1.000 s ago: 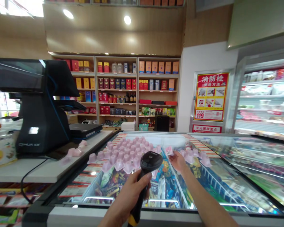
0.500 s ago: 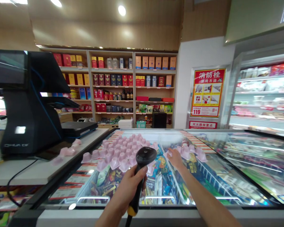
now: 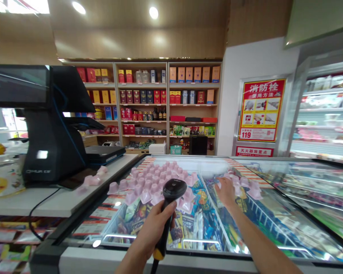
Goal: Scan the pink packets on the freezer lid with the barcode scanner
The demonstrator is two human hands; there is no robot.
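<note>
My left hand (image 3: 160, 220) is wrapped round the handle of a black barcode scanner (image 3: 174, 188), its head pointing forward over the freezer. Many pink plastic cups (image 3: 145, 194) stand upside down in close rows on the glass lid, just beyond the scanner. To the right, my right hand (image 3: 226, 190) hovers over the glass with bent fingers. A small pink cup (image 3: 218, 185) appears at its fingertips, mostly hidden and slightly blurred. Beside that hand sits a smaller group of pink cups (image 3: 254, 189).
The chest freezer (image 3: 223, 238) shows packaged ice cream in wire baskets under its glass. On the left counter (image 3: 51, 201) stand a black checkout terminal (image 3: 54, 144) and a few pink cups (image 3: 93, 179). Shelves of boxes (image 3: 143, 97) line the back, with a red poster (image 3: 261, 110) further right.
My right hand has moved a little to the right, nearer the smaller group of cups. The left hand keeps the scanner in place, while the view has turned slightly left.
</note>
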